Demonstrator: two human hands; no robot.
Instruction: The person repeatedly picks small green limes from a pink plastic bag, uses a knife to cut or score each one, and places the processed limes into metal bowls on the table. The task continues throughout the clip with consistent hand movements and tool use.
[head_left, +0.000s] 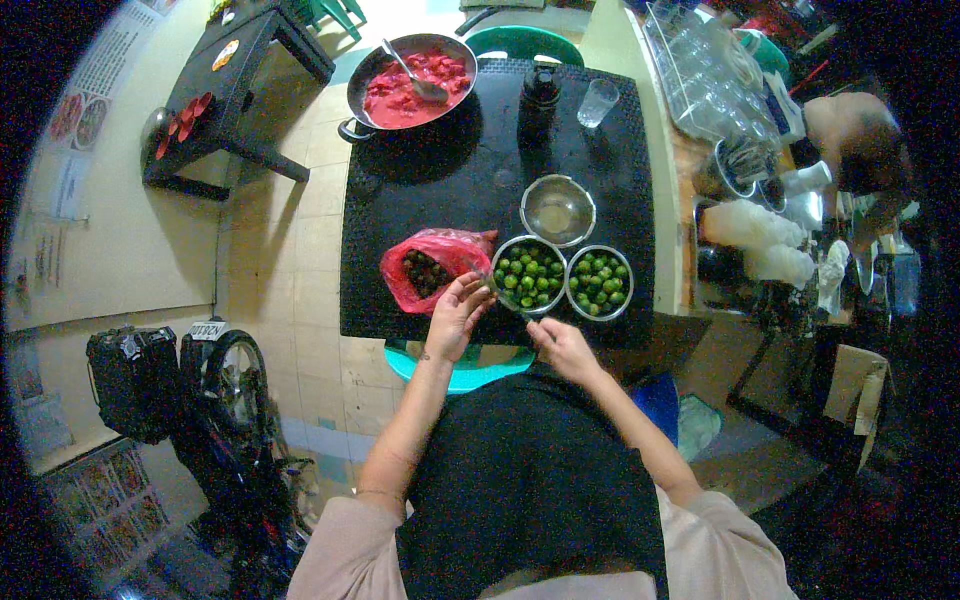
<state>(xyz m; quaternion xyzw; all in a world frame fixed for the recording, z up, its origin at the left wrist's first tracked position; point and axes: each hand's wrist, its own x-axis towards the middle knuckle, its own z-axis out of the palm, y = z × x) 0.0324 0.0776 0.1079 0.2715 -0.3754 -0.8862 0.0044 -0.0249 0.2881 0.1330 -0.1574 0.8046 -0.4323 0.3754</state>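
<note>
My left hand (456, 315) is at the right edge of a red plastic bag (401, 281) that holds dark stem pieces. Something small, perhaps a green fruit, shows at its fingertips. My right hand (561, 345) is closed around a thin object, likely a small knife, whose far part is hard to make out below a bowl of small green citrus fruits (529, 276). Touching that bowl on its right stands a second bowl of green fruits (599, 283). Just behind them sits a metal bowl (558, 211) with a little pale matter at its bottom.
On the black table (420, 202) stand a large pan of red meat and sauce (405, 82) with a ladle (427, 90), a dark bottle (541, 86) and a drinking glass (598, 103). A green chair (461, 369) touches the near edge. Racked glasses (701, 75) line the right counter, where a person (855, 131) is near.
</note>
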